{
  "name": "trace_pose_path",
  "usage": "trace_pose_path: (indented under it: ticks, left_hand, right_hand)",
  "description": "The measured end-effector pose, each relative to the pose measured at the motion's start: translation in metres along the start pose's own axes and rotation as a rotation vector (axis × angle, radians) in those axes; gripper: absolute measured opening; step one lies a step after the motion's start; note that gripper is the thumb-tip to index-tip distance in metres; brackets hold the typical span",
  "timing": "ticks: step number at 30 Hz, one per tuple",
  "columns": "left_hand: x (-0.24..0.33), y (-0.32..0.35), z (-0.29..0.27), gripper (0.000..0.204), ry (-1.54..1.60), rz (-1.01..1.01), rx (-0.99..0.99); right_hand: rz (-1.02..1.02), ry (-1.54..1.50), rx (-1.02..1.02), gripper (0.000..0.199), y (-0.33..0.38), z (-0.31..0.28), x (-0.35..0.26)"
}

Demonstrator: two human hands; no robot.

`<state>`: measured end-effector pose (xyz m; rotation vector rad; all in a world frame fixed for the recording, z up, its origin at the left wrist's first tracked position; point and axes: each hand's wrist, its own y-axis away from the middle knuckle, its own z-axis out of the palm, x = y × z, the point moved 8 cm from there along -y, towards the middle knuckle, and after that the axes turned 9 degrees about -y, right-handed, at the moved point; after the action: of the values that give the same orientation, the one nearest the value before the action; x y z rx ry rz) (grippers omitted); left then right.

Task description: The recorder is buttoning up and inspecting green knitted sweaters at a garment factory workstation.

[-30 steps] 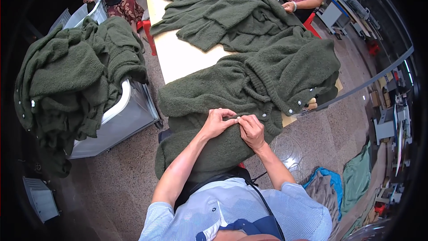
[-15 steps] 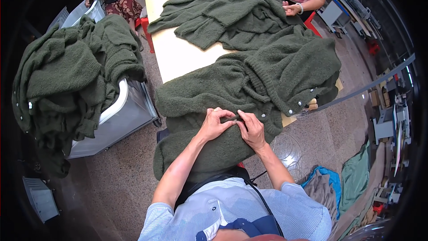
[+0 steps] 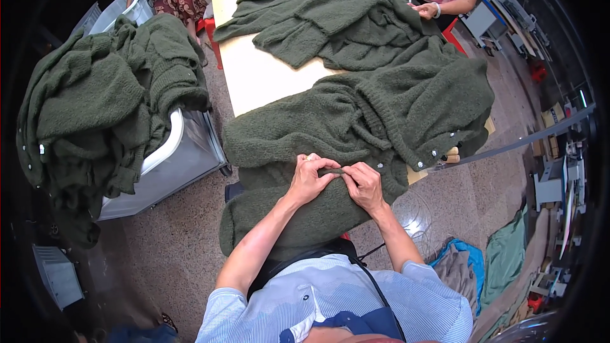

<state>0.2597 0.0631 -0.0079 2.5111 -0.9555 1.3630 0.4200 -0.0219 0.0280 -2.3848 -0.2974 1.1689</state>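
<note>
While both hands meet at the near edge of the tabletop [image 3: 254, 76], the left hand [image 3: 309, 180] and right hand [image 3: 363, 184] pinch one fold of the green sweater [image 3: 330, 127] between them — fingers [image 3: 330, 176] closed tight on the knit, thumbs almost touching. Its bulk stretches away beyond the fingers; its lower part hangs under them — both hands equally near

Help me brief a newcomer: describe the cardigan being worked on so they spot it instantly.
Start at the pale table. At its near edge a dark green cardigan spills toward the seated person. Unlike the other green knits, both hands, left and right, pinch its edge.
</note>
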Motion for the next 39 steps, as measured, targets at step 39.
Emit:
trace_pose_path:
  ticks: [39]
  left_hand:
    - [0.008,-0.003,0.007,0.022,-0.163,0.198,0.177]
  right_hand:
    - [-0.024,0.039,0.097,0.025,0.011,0.004,0.021]
